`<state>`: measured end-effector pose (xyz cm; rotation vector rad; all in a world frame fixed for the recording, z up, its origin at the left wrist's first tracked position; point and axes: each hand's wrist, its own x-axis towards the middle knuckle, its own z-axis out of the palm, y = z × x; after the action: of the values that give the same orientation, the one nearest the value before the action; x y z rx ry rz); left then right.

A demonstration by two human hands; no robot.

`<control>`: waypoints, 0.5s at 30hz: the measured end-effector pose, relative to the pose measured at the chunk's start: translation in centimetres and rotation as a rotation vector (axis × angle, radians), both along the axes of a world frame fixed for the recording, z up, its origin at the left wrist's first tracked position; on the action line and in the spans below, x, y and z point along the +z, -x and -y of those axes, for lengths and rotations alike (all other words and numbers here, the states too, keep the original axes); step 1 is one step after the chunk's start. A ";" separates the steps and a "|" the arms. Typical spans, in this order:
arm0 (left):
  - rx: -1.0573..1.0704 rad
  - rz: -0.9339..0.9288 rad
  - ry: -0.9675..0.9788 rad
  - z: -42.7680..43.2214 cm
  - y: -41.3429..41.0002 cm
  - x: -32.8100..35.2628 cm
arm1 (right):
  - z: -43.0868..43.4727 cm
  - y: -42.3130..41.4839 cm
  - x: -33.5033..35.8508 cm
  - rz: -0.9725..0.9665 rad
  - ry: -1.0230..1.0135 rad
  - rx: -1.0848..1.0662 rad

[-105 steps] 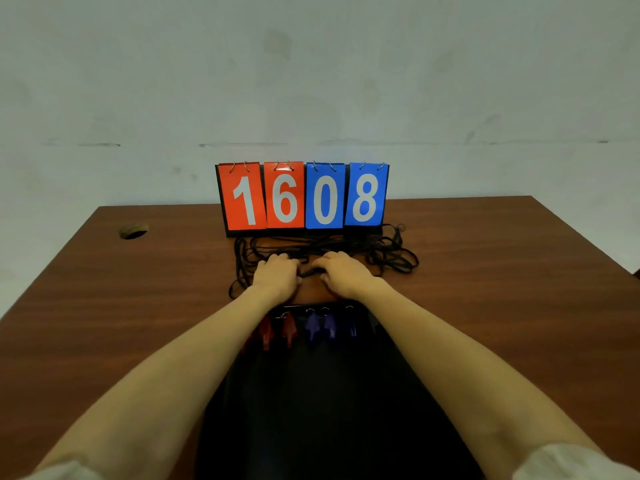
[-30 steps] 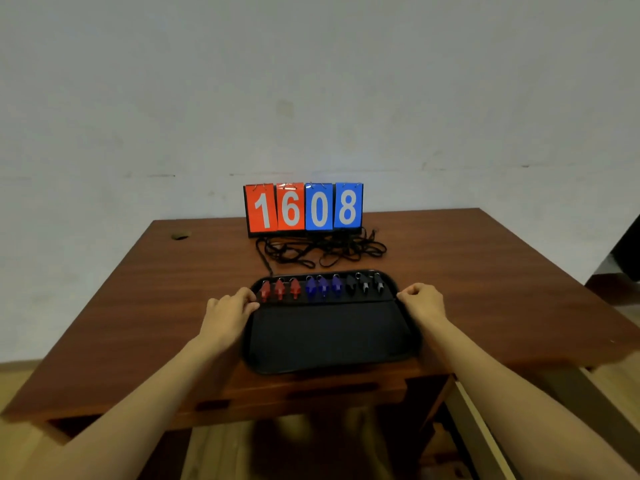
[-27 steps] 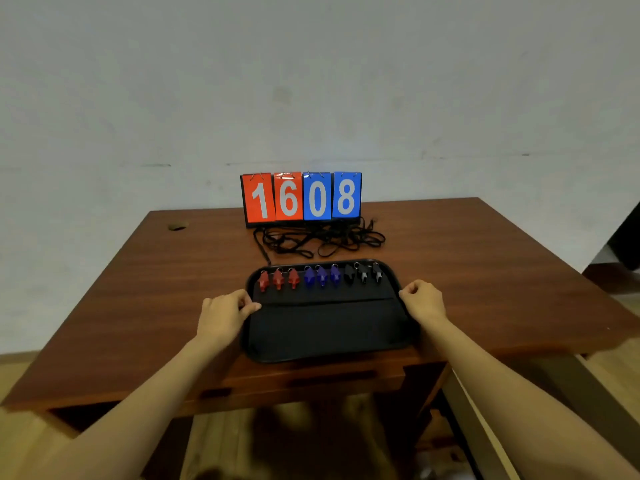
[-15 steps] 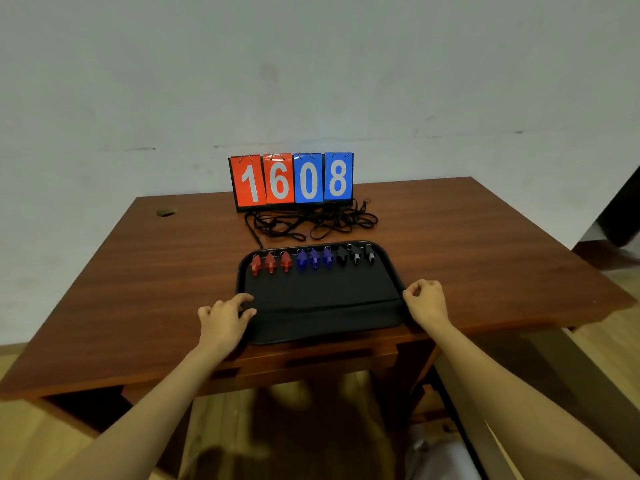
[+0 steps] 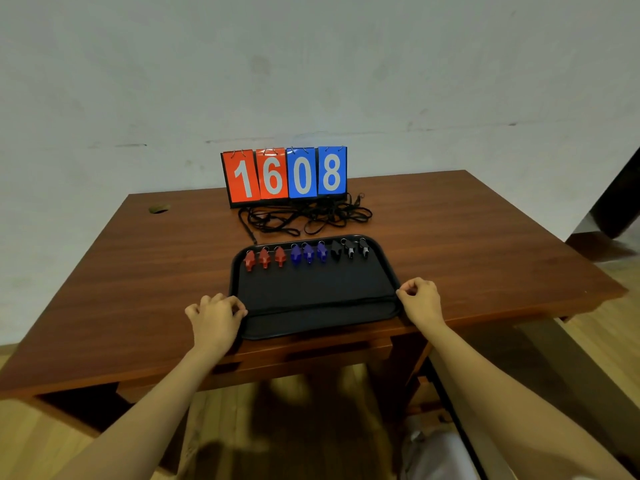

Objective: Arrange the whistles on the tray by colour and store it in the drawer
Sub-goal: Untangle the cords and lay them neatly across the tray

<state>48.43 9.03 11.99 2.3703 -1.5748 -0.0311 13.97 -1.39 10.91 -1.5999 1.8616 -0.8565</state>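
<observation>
In the head view, our left grip (image 5: 216, 317) curls onto the left rim of the tray (image 5: 311, 289) and our right grip (image 5: 419, 299) pinches the right rim. Both are closed narrow on it, near its front corners. The tray lies at the middle of the near edge of the desk (image 5: 138, 271), slightly overhanging. The red whistles (image 5: 264, 258), blue whistles (image 5: 308, 252) and black whistles (image 5: 349, 250) line the tray's far side, well apart from both grips. The sorting looks done, so we judge that lifting comes next. We should raise both sides together and level, or the row slides. The drawer (image 5: 311, 353) under the near edge looks closed.
</observation>
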 end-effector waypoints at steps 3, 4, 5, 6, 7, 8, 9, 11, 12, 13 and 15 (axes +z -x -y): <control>-0.008 0.015 0.039 0.1 0.0 -0.3 | 0.0 -0.3 -0.1 -0.004 0.005 -0.018; -0.015 0.021 0.049 0.1 0.0 -0.4 | 0.0 -0.3 -0.2 -0.007 0.007 -0.025; -0.025 0.033 0.059 0.1 0.0 -0.5 | -0.1 -0.4 -0.2 -0.009 0.006 -0.027; -0.040 0.052 0.071 0.0 0.0 -0.6 | -0.1 -0.5 -0.2 -0.010 0.005 -0.028; -0.060 0.072 0.087 0.0 0.0 -0.7 | -0.2 -0.5 -0.2 -0.009 0.004 -0.028; -0.084 0.088 0.108 0.0 0.0 -0.8 | -0.2 -0.5 -0.2 -0.004 0.008 -0.025; -0.107 0.096 0.128 -0.1 0.1 -0.8 | -0.3 -0.5 -0.2 0.004 0.008 -0.015; -0.148 0.102 0.152 -0.1 0.5 -1.0 | -0.4 -0.5 -0.1 0.023 0.019 0.027; -0.163 0.106 0.152 -0.1 0.7 -1.0 | -0.5 -0.6 0.0 0.033 0.033 0.053; -0.174 0.110 0.147 0.0 0.8 -1.0 | -0.6 -0.7 -0.1 0.032 0.053 0.079; -0.185 0.115 0.123 0.0 1.0 -1.1 | -0.8 -0.9 -0.2 -0.032 0.101 0.127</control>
<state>47.40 9.01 10.92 2.1623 -1.7898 0.1603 14.85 -0.57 10.76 -1.7822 1.7415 -0.8859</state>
